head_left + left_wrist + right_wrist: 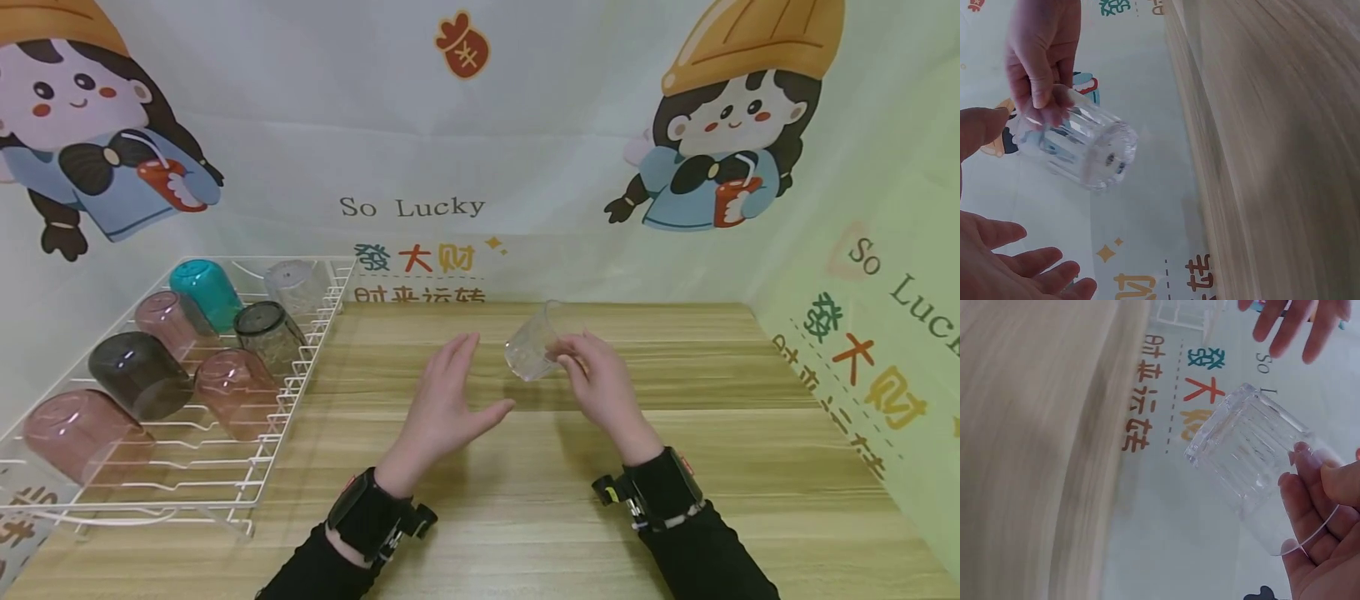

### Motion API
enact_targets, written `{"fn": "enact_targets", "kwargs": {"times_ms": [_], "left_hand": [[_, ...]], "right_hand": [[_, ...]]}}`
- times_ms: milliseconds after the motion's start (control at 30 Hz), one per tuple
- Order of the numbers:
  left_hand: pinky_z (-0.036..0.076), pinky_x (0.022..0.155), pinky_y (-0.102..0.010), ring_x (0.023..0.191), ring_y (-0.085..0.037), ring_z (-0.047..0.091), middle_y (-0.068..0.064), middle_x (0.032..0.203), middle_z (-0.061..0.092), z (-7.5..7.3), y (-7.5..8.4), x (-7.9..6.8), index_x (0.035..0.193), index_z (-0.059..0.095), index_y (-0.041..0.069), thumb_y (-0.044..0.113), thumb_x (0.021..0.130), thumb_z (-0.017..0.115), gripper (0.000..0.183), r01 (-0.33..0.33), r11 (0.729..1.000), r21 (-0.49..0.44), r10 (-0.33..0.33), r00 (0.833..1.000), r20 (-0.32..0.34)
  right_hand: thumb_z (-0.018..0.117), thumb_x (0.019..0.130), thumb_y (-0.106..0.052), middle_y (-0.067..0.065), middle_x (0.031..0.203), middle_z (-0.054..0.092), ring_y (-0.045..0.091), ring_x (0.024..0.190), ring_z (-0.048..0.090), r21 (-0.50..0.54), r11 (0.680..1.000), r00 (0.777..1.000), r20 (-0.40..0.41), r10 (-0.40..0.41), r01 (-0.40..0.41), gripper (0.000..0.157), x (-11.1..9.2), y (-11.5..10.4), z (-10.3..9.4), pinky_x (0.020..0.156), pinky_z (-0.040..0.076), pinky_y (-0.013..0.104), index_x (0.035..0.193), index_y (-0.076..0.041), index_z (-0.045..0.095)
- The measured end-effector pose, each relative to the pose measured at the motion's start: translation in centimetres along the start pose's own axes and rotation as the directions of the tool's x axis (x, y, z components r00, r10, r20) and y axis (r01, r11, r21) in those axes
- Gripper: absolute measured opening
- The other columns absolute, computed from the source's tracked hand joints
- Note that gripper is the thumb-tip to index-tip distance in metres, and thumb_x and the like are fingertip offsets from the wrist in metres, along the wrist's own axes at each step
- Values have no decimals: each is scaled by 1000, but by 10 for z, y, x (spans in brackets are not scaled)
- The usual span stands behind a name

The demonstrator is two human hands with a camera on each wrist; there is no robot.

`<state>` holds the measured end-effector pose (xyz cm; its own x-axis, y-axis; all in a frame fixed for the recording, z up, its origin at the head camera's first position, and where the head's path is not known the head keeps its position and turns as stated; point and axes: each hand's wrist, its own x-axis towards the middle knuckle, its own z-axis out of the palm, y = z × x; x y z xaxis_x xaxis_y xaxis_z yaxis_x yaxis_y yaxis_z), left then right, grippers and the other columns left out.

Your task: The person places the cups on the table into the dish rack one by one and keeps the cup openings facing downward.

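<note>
A clear ribbed plastic cup [529,348] is held above the wooden table, tilted with its thick base toward the lower left. My right hand [602,387] grips it near the rim, thumb on one side and fingers on the other, as the right wrist view shows with the cup [1254,469]. To the left of the cup, my left hand [447,400] is spread with its thumb apart from straight fingers, holding nothing. In the left wrist view the left hand's fingers [1038,259] stand apart from the cup [1079,140].
On the left stands a white wire rack [258,479] with several upturned cups: a teal cup [205,292], a dark grey cup [138,375], a pink cup [82,433] and others. A printed cloth [525,167] hangs behind the wooden table [712,517].
</note>
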<state>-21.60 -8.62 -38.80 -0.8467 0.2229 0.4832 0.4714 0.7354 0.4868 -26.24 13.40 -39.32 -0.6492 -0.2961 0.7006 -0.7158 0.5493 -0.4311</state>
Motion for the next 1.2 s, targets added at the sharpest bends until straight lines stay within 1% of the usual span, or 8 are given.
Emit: {"fn": "enact_targets", "kwargs": {"times_ms": [200,333,500,600,733,833,1000,1200], "left_hand": [[29,102,-49,129,-28,30,-14,143,35,2,-3,2,144,32,3,47,70,75,96,27,995,-96,-29,999,-19],[29,102,-49,130,-26,30,-13,145,33,2,-2,3,145,29,4,49,70,75,99,78,982,-171,-80,997,-6],[34,100,-47,127,-23,34,-11,145,33,3,-2,4,145,30,5,45,68,78,99,132,950,-283,-141,990,-9],[37,98,-43,125,-21,36,-10,144,34,4,-2,5,145,30,5,42,68,79,98,127,928,-351,-144,989,-24],[36,100,-38,125,-17,35,-9,143,36,6,-1,8,146,28,9,42,68,79,99,89,903,-420,-122,991,-53],[36,101,-37,125,-17,35,-8,142,36,7,2,10,147,26,10,40,68,79,100,61,885,-462,-106,992,-73],[36,101,-37,124,-20,38,-9,140,38,7,9,14,148,25,9,30,67,82,101,48,849,-526,-106,991,-80],[37,100,-41,122,-25,39,-18,137,40,5,19,18,145,23,-1,12,67,81,98,41,790,-612,-137,984,-112]], "right_hand": [[60,87,-1,5,93,66,17,91,60,101,992,997,11,77,-78,15,0,-10,-7,82,49,39,101,-3,64],[58,89,-3,3,94,66,16,93,60,175,979,995,9,103,-103,15,0,-13,-9,84,49,40,103,-5,64],[55,89,1,9,93,66,21,94,59,267,957,993,5,120,-117,17,0,-18,-10,86,47,43,104,0,63],[52,90,4,15,95,65,21,96,59,359,921,987,16,160,-154,18,0,-24,-11,88,47,40,106,5,60],[50,92,1,17,100,64,17,98,60,491,842,971,40,236,-225,19,-1,-29,-11,88,47,29,109,7,58],[50,93,-3,15,101,65,17,98,60,552,797,963,42,266,-244,19,-2,-31,-9,89,47,27,109,5,58],[51,94,-6,14,101,65,23,98,60,620,748,960,34,277,-238,19,-3,-33,-4,92,45,33,108,6,57],[52,94,-7,9,99,66,23,99,59,655,706,947,47,317,-269,20,-4,-37,-2,94,44,35,107,7,55]]}}
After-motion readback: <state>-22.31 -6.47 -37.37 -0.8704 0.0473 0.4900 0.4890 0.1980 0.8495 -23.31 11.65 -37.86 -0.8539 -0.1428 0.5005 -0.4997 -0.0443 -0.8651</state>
